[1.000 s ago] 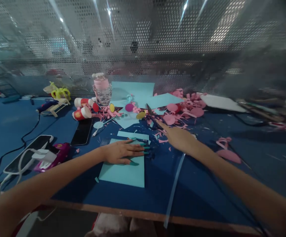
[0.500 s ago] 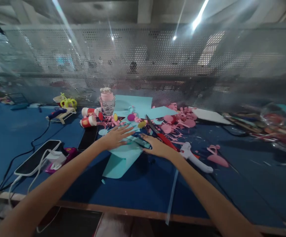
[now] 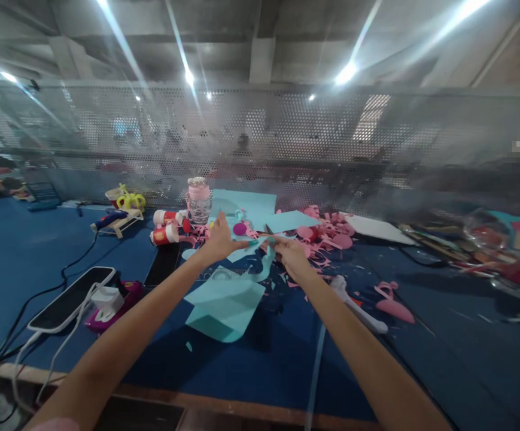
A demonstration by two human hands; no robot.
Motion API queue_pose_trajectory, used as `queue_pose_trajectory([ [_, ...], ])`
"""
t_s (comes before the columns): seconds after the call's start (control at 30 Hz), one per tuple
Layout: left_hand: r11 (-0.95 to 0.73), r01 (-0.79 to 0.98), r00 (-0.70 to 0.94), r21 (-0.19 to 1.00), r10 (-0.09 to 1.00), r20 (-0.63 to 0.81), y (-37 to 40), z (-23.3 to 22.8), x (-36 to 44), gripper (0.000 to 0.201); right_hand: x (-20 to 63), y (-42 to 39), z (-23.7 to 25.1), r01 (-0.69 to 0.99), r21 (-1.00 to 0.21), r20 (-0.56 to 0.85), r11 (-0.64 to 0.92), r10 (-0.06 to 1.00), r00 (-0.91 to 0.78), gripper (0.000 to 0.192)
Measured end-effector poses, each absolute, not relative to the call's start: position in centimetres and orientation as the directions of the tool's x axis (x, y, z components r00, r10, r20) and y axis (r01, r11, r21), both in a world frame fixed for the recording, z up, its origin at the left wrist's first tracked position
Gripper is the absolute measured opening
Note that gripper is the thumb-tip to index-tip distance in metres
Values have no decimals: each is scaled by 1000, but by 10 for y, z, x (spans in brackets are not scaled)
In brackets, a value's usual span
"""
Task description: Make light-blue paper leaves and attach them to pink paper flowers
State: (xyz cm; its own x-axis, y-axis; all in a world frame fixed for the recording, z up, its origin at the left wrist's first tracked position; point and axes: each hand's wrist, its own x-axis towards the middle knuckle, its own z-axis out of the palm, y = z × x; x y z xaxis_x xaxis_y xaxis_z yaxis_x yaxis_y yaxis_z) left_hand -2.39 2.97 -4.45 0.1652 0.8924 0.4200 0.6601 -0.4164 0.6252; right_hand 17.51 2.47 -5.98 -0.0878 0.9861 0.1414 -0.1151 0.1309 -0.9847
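My right hand point(image 3: 290, 254) has its fingers closed on a curved light-blue paper strip point(image 3: 267, 263), which hangs down from the fingertips. My left hand point(image 3: 219, 242) is open, fingers raised and thumb stretched toward the strip. A small teal bit shows at that thumb's tip; whether the thumb touches it I cannot tell. Below both hands lies a folded light-blue sheet point(image 3: 226, 302) on the blue table. A clear ruler with round holes point(image 3: 224, 275) appears at its upper edge. Dark scissor blades point(image 3: 267, 229) poke out behind my right hand, which hides the rest.
Pink paper scraps point(image 3: 327, 230) pile up behind right, near a white glue gun point(image 3: 358, 308). More blue sheets point(image 3: 248, 203) and a pink-lidded bottle point(image 3: 198, 200) stand behind. On the left are paper cups point(image 3: 165, 234), a phone point(image 3: 73, 298) and cables. A perforated screen point(image 3: 322, 143) closes the back.
Both hands have lifted off the blue paper. My right hand has taken hold of the curved strip, and my left has turned with its fingers up. The view has tilted upward.
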Motion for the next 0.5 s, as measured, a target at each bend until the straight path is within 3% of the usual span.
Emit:
queue_pose_trajectory([
  [0.1,-561,438,303,703,828,472,49,-46,-19,76,170,32,-54,-339,-934,130,110,991,-37,22],
  [0.17,-659,385,365,646,752,549,52,-51,-18,59,170,37,-56,-467,-880,97,86,995,0,19],
  [0.3,-854,449,474,262,476,741,41,-63,-14,59,174,40,-66,-569,-820,46,59,998,38,19],
  [0.5,-883,446,644,-147,202,738,27,-71,-6,36,172,28,-70,-559,-829,60,18,997,-57,27],
])
